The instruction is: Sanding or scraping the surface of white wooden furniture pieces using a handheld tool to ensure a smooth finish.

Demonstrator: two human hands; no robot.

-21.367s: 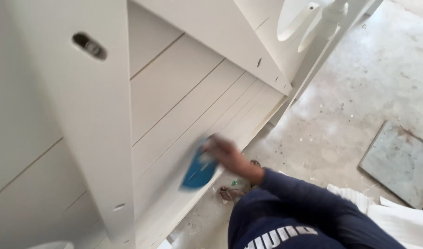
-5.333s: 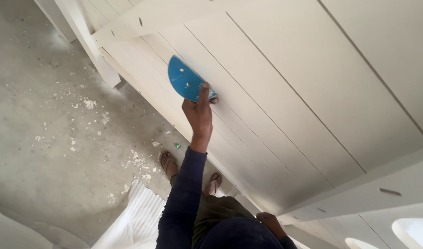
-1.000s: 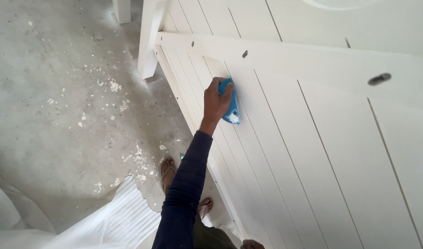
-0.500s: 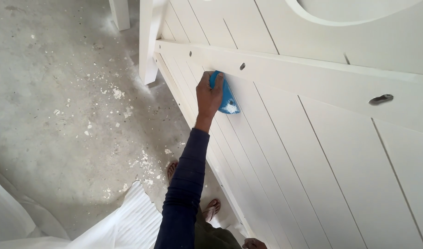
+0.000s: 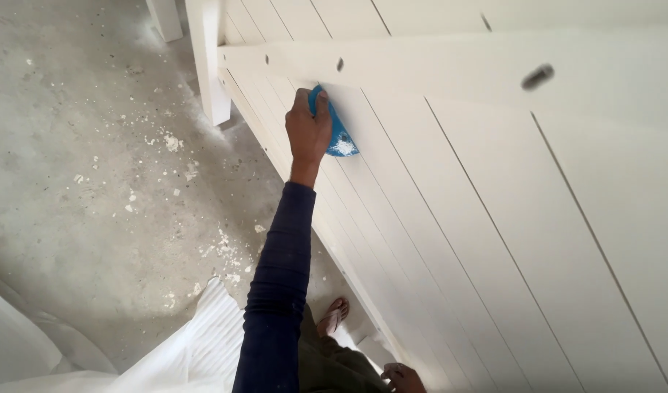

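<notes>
My left hand [image 5: 307, 131] is stretched out and shut on a blue sanding pad [image 5: 339, 137] dusted with white. It presses the pad against a white grooved wooden panel [image 5: 494, 240], just under a white cross rail [image 5: 436, 65] with small holes. My left arm wears a dark blue sleeve. My right hand [image 5: 402, 378] shows only partly at the bottom edge, close to the panel's lower part; whether it grips anything is not visible. My sandalled foot [image 5: 334, 317] stands near the panel's base.
A grey concrete floor [image 5: 93, 189] speckled with white flakes and dust lies to the left. A white post [image 5: 208, 65] and another leg [image 5: 164, 18] stand at the top. White ribbed sheeting [image 5: 195, 342] lies at the bottom left.
My left hand has slid the blue pad up along the grooved panel toward the cross rail. The view has shifted slightly, and the curved cut-out above is out of sight.
</notes>
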